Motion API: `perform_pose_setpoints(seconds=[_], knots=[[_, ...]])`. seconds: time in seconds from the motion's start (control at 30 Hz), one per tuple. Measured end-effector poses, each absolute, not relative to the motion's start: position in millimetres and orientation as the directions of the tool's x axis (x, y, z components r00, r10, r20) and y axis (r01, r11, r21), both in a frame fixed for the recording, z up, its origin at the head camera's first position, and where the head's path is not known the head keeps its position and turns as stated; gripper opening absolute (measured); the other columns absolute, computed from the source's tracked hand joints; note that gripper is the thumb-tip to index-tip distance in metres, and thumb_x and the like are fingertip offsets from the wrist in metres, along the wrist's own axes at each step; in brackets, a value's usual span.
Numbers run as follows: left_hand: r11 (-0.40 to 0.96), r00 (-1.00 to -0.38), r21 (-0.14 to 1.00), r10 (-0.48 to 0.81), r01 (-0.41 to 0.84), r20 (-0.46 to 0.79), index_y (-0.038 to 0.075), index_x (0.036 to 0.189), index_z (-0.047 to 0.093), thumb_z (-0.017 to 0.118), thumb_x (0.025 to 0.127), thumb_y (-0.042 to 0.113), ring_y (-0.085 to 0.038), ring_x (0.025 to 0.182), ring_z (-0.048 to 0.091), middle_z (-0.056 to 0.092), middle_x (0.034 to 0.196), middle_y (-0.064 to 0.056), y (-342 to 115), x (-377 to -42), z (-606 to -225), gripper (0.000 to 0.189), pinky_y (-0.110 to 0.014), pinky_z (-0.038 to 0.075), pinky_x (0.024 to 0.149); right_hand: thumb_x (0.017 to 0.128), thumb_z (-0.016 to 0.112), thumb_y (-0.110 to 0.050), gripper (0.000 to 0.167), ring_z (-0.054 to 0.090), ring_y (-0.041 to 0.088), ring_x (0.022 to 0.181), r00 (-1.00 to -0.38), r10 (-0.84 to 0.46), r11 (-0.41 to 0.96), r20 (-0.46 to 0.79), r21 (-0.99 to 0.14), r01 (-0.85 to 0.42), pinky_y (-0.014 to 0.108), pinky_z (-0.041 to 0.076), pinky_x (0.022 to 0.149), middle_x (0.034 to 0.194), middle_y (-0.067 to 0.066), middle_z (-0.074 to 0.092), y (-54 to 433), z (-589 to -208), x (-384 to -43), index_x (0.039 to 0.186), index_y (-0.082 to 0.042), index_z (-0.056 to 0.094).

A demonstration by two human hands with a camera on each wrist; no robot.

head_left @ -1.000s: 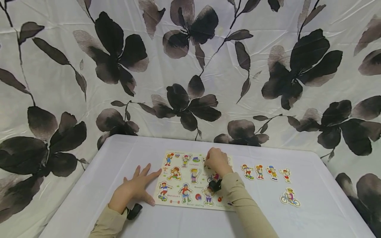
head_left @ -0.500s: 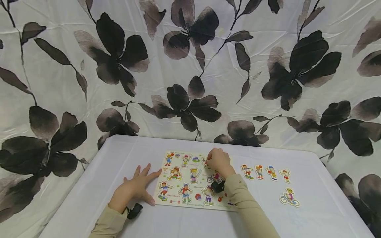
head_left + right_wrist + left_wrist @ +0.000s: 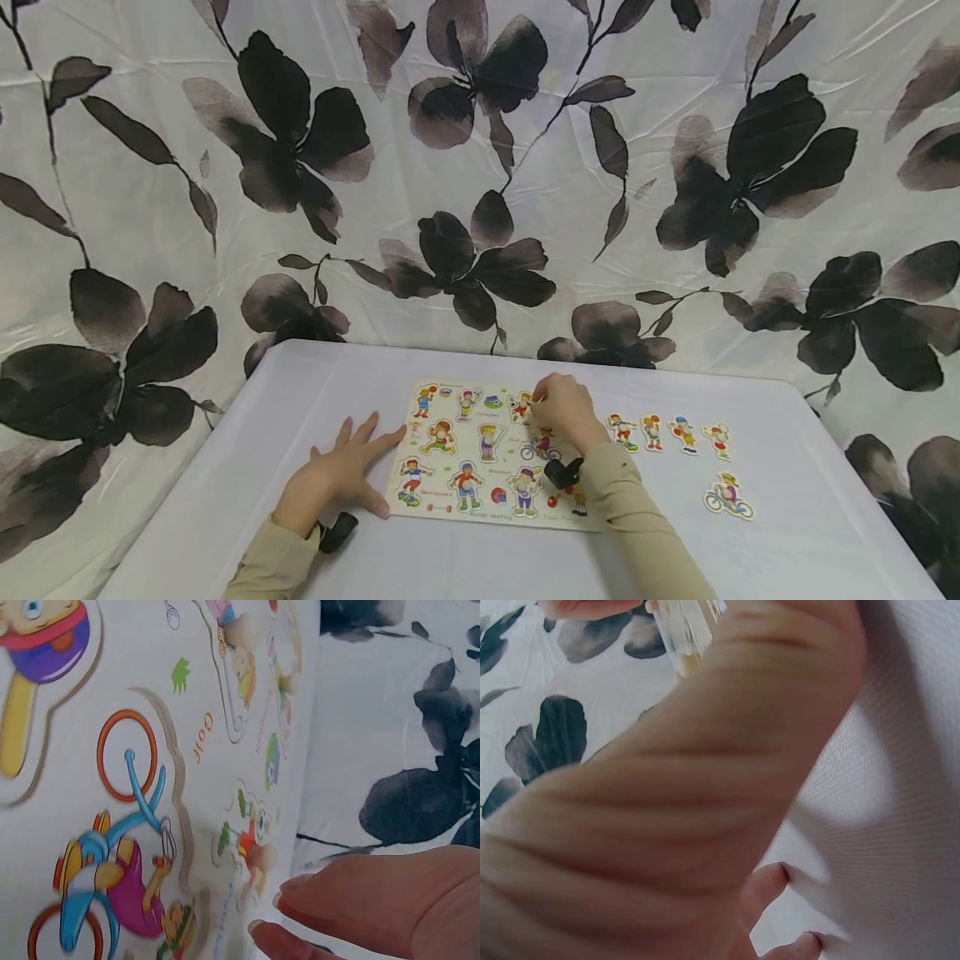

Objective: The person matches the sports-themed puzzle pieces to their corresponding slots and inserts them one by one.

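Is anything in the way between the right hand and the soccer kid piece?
No, nothing visible is: the right hand is close to the soccer kid piece, whose round knob shows uncovered.

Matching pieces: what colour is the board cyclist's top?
Magenta top; clearest in the right wrist view.

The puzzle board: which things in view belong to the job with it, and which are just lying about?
Likely part of the job: puzzle board, soccer piece, loose cyclist piece, four other loose pieces, left hand, right hand.

Just there: floral cloth, white tabletop, black wrist devices.
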State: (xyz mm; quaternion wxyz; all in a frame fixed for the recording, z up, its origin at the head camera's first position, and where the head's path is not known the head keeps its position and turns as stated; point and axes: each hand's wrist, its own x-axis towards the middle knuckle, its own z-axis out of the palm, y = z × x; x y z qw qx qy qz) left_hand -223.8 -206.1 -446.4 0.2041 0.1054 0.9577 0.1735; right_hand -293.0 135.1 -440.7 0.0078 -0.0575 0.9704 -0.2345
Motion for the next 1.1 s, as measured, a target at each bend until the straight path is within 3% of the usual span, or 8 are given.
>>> perform_pose_setpoints(seconds=[0.63,1.1], knots=[[0.912,-0.895,0.386,0.282,0.138,-0.346,0.024,0.154,0.037,0.092,0.048,0.043,-0.056,0.144,-0.004,0.009,0.163,-0.024,-210,-222,-444,0.121,-0.089,0.003,0.093,0.082,0.073,-0.012,0.009,0.062,0.02,0.071,-0.996,-0.076,0.889,0.049,-0.449,-0.09,0.041,0.052,0.066,0.08,0.006,0.07,181,-420,-273,0.086,-0.005,0.076],[0.912,-0.894,0.382,0.291,0.151,-0.341,0.025,0.154,0.037,0.092,0.048,0.045,-0.056,0.144,-0.003,0.01,0.163,-0.023,-206,-225,-447,0.122,-0.089,0.003,0.092,0.086,0.07,-0.012,0.015,0.062,0.025,0.076,-0.999,0.035,0.89,0.038,-0.457,0.013,0.044,0.052,0.068,0.086,0.01,0.07,230,-401,-244,0.095,-0.001,0.074]])
